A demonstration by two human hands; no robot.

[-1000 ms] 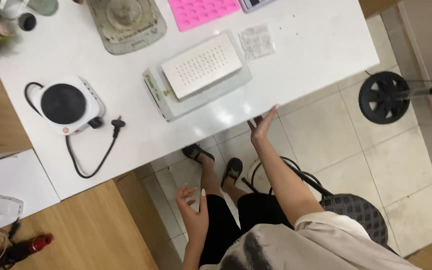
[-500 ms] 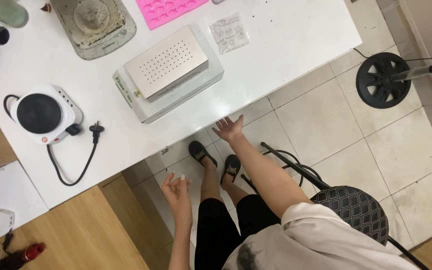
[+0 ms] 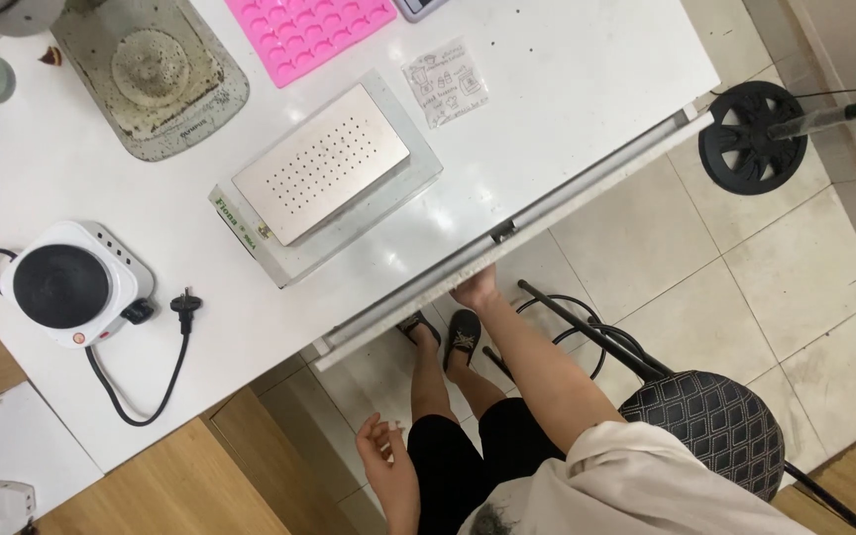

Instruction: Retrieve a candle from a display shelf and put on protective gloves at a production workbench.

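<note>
My right hand [image 3: 474, 289] reaches forward to the front edge of the white table [image 3: 567, 89]. Its fingers curl out of sight under a long grey drawer front [image 3: 547, 203] that shows along that edge. My left hand [image 3: 384, 458] hangs beside my lap with its fingers apart and holds nothing. On the table, just beyond the right hand, stands a flat machine with a perforated metal plate [image 3: 321, 176].
A white hot plate [image 3: 61, 285] with a loose black plug [image 3: 182, 302] sits at the left. A pink mould [image 3: 304, 30], a small clear packet [image 3: 445, 81] and a dirty grey tray [image 3: 156, 74] lie further back. I sit on a black stool [image 3: 710, 421]; a black fan base [image 3: 753, 137] stands on the tiled floor.
My right hand rose from below the table to its front edge, where the grey drawer front now shows. My left hand dropped lower beside my lap.
</note>
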